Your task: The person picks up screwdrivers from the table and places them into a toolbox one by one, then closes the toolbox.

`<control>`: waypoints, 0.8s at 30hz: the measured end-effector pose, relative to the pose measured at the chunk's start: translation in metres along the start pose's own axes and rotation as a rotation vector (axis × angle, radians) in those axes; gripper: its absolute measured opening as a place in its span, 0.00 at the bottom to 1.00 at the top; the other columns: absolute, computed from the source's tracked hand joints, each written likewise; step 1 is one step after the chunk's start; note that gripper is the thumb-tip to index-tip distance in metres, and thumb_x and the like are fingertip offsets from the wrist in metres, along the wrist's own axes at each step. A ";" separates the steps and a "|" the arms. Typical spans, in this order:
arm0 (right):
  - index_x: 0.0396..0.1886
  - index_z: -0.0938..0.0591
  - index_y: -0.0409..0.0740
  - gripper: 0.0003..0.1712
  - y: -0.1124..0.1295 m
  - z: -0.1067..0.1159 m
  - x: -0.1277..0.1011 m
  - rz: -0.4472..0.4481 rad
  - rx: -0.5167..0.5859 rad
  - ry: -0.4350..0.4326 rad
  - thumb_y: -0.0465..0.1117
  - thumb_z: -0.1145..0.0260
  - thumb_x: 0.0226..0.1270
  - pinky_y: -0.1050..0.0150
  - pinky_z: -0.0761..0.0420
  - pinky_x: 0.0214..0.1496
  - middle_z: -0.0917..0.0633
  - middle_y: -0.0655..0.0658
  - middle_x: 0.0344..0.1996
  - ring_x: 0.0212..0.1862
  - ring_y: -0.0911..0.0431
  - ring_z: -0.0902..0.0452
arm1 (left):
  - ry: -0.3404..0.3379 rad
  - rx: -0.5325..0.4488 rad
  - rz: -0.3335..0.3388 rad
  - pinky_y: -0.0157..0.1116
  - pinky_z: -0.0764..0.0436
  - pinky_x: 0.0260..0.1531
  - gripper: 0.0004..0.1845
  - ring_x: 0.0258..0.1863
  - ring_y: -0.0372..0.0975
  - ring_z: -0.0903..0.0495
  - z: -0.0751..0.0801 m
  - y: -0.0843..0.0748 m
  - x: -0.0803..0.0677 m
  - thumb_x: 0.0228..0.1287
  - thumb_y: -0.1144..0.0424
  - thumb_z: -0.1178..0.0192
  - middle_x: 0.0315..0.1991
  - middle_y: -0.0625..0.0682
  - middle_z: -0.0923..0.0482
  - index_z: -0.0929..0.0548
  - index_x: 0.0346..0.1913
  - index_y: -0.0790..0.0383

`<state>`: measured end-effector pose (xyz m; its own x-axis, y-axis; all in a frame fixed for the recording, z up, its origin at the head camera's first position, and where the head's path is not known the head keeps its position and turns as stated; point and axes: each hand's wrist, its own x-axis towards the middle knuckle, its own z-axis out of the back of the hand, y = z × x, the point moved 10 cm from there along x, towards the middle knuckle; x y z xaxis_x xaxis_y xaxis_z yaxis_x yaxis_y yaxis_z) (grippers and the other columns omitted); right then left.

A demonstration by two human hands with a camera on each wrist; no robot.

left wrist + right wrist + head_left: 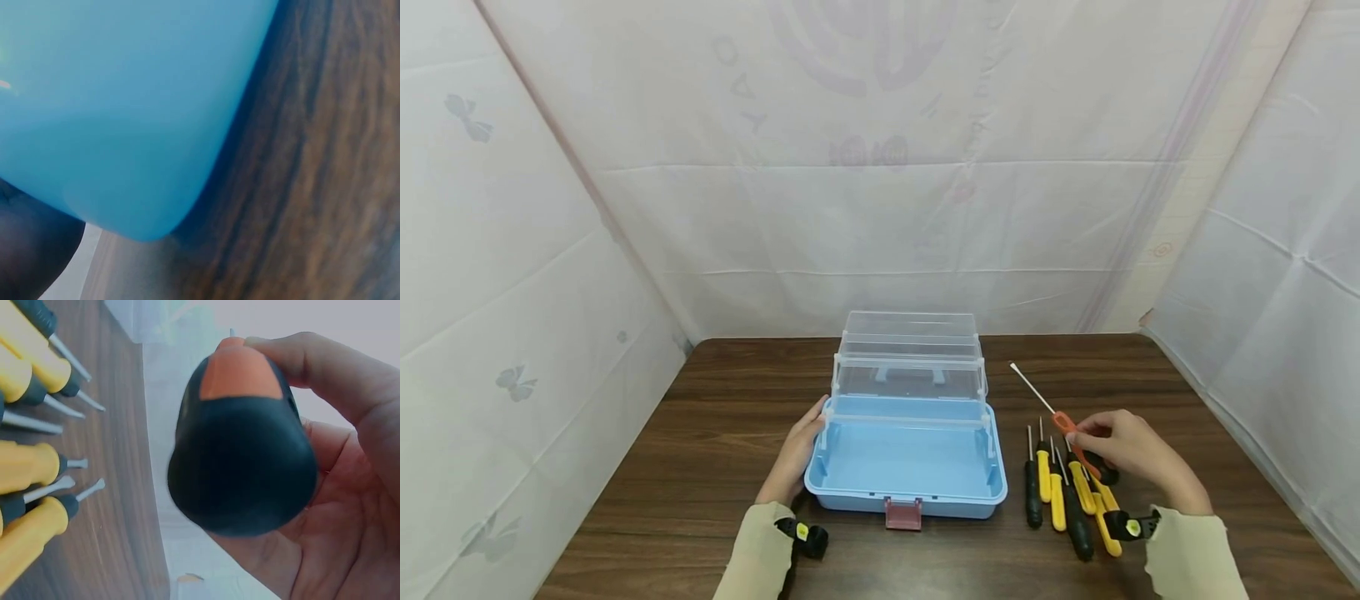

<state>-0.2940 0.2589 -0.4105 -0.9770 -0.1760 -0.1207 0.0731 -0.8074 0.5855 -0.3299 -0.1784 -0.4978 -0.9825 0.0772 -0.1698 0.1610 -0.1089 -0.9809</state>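
Right hand [1138, 454] pinches an orange screwdriver [1075, 442], shaft angled up-left toward the open toolbox [910, 467] beside it, which the flat-fingered left hand [797, 454] steadies

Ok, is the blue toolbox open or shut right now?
Open. The blue toolbox has its clear lid and trays swung up and back, baring the bottom compartment, which looks empty.
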 end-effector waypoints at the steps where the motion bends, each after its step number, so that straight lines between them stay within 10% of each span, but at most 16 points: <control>1: 0.43 0.16 0.35 0.24 0.002 0.000 0.000 0.004 0.000 0.002 0.53 0.37 0.66 0.63 0.25 0.30 0.16 0.48 0.30 0.30 0.57 0.27 | -0.001 0.000 0.002 0.57 0.50 0.71 0.28 0.76 0.54 0.54 0.000 0.000 0.000 0.76 0.59 0.65 0.77 0.57 0.54 0.48 0.76 0.52; 24: 0.40 0.15 0.40 0.18 0.031 -0.011 0.011 0.105 0.042 0.048 0.51 0.35 0.65 0.64 0.24 0.29 0.17 0.49 0.27 0.29 0.57 0.26 | 0.004 -0.004 0.004 0.57 0.49 0.71 0.28 0.76 0.55 0.54 0.001 0.002 0.002 0.76 0.58 0.65 0.77 0.57 0.54 0.48 0.76 0.53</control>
<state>-0.3000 0.2261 -0.4025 -0.9534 -0.2863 -0.0948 0.1653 -0.7589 0.6298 -0.3312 -0.1791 -0.5000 -0.9814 0.0809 -0.1741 0.1652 -0.1055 -0.9806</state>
